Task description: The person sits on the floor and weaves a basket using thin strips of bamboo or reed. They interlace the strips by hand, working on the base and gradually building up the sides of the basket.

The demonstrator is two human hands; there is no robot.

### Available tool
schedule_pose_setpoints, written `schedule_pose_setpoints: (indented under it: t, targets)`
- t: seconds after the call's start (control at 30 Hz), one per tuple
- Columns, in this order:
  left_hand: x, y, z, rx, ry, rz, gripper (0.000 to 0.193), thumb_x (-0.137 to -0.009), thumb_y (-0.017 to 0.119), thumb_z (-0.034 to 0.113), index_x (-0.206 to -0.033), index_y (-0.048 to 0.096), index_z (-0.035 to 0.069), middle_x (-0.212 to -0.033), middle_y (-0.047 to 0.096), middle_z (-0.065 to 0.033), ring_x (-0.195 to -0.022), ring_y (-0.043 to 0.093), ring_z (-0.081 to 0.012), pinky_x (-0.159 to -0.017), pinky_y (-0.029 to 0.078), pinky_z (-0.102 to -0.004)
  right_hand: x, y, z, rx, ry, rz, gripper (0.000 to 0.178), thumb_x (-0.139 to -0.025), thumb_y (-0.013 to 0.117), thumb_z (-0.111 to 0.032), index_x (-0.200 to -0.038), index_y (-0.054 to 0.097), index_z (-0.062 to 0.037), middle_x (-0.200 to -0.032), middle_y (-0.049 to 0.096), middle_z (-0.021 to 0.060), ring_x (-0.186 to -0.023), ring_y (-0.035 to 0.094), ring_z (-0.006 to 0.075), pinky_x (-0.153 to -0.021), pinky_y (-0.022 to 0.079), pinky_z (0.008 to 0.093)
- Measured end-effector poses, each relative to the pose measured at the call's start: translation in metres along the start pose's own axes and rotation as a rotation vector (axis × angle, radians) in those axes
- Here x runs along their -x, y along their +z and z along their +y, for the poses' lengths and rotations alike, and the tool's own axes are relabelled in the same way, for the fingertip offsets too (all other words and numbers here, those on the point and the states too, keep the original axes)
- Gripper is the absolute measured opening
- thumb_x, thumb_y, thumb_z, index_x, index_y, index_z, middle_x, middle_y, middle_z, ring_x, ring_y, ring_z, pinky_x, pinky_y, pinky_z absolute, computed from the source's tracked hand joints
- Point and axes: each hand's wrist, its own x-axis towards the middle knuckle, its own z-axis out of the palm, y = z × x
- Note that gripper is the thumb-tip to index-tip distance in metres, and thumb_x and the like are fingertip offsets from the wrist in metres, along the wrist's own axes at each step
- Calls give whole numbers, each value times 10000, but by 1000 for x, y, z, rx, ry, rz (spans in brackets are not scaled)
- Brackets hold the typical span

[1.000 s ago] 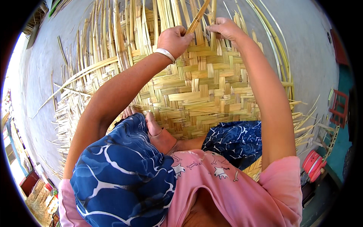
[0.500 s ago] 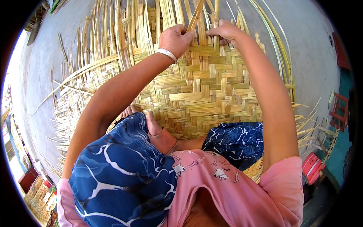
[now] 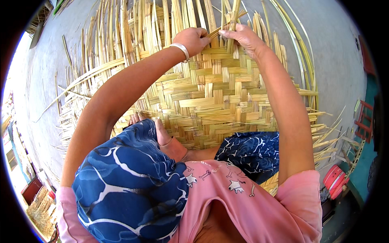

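A large mat (image 3: 219,93) of flat yellow-green cane strips, woven in a stepped pattern, lies on the ground before me. At its far edge my left hand (image 3: 192,41) is closed on a cane strip (image 3: 215,32) that slants to the right. Close beside it my right hand (image 3: 246,40) pinches upright strips (image 3: 234,17), thumb across the front. The slanted strip crosses near these uprights; the right fingertips partly hide the crossing. A pale bangle (image 3: 181,51) circles my left wrist.
Loose unwoven strip ends (image 3: 121,28) fan out along the mat's far and left sides. Long thin strips (image 3: 300,40) curve along the right on the grey floor (image 3: 340,60). My bare foot (image 3: 164,133) rests on the mat. A red-pink round object (image 3: 335,177) sits far right.
The strip in my left hand has swung from pointing away to slanting right, across by the upright strips. My right hand has shifted slightly and its thumb now lies over the uprights.
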Motion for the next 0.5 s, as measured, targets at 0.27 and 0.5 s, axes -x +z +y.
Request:
schedule_pose_setpoints:
  t: [0.27, 0.5]
  targets:
    - [-13, 0, -12, -71, 55, -90, 318, -867, 611, 362, -954, 681, 65, -737, 650, -47, -647, 584, -144, -639, 475, -297, -1, -15, 21, -477, -73, 171, 352, -825, 691, -206, -1143, 605, -82, -921, 621, 4, -813, 570, 92, -759, 473, 240]
    - [-9, 3, -13, 54, 47, -45, 308, -848, 655, 326, -994, 661, 55, -779, 661, -38, -688, 598, -129, -649, 489, -271, 17, -20, 14, -229, 64, 351, 280, -845, 656, -182, -1096, 607, -68, -803, 610, 9, -589, 562, 76, -498, 474, 201]
